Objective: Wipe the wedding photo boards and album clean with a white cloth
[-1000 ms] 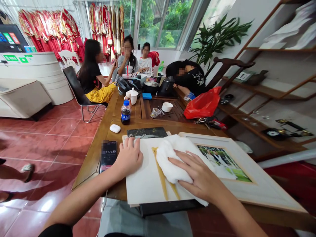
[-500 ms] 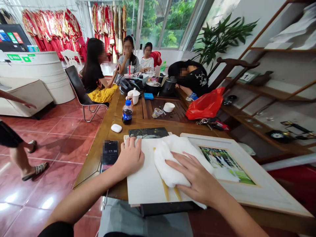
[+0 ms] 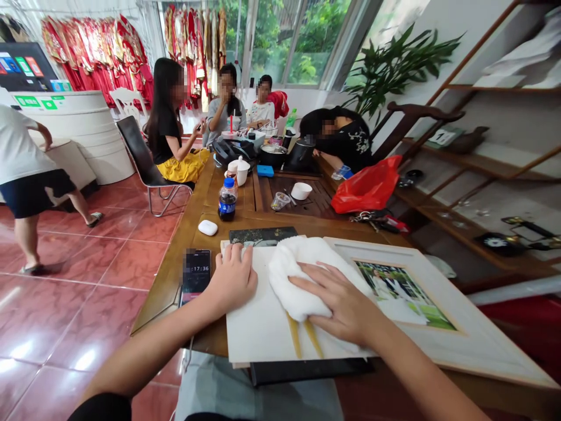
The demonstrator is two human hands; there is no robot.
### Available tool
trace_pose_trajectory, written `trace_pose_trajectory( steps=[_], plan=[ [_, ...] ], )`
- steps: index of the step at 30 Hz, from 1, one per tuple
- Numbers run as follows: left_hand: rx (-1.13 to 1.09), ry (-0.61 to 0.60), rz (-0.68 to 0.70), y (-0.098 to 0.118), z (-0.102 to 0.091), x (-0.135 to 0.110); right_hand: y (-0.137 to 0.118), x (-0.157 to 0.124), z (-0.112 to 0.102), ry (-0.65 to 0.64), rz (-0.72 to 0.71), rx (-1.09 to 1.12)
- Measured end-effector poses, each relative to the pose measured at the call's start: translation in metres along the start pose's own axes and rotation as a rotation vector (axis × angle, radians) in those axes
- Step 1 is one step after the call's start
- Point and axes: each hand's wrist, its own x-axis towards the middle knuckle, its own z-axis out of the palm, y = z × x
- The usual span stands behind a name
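Observation:
My right hand presses a bunched white cloth against a white board, its fingers wrapped over the cloth. Two yellow strips show on the board below the cloth, which hides their upper parts. Flat on the board's upper left side lies my left hand, fingers stretched out and holding nothing. A framed photo with a wide pale border lies to the right, its left part behind the cloth and my right hand. Past the board's top edge is a dark panel.
Left of the board are a phone and a white earbud case. A cola bottle, a white bowl, a red plastic bag and keys stand farther back. Several people sit around the table; another person is at left.
My right hand has moved the cloth slightly up and left, baring more of the yellow strips. My left hand stays in place. The person at the left has come farther into view.

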Motion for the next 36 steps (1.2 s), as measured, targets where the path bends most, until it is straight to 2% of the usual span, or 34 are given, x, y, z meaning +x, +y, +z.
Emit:
trace_pose_trajectory(
  steps=[3,6,14,19,23,31,36],
  plan=[
    [0.013,-0.005,-0.004,0.000,0.000,0.000,0.010,0.017,0.003,-0.015,0.015,0.013],
    [0.024,-0.014,-0.007,0.001,-0.001,0.000,0.011,0.019,0.002,-0.036,0.006,0.028],
    [-0.029,0.009,-0.002,0.000,-0.001,0.001,-0.021,-0.021,-0.010,-0.002,-0.151,-0.013],
    [-0.034,0.022,0.015,-0.003,-0.001,0.002,-0.033,-0.034,-0.012,0.019,-0.146,0.004],
    [0.034,0.027,0.047,-0.005,-0.004,0.003,-0.027,-0.024,-0.011,0.014,-0.123,0.020],
    [0.077,0.028,0.083,-0.007,-0.004,0.004,-0.003,0.019,-0.006,-0.096,0.013,0.032],
    [0.079,0.010,0.063,-0.005,-0.005,0.005,-0.011,0.022,-0.006,-0.087,-0.053,0.012]
  ],
)
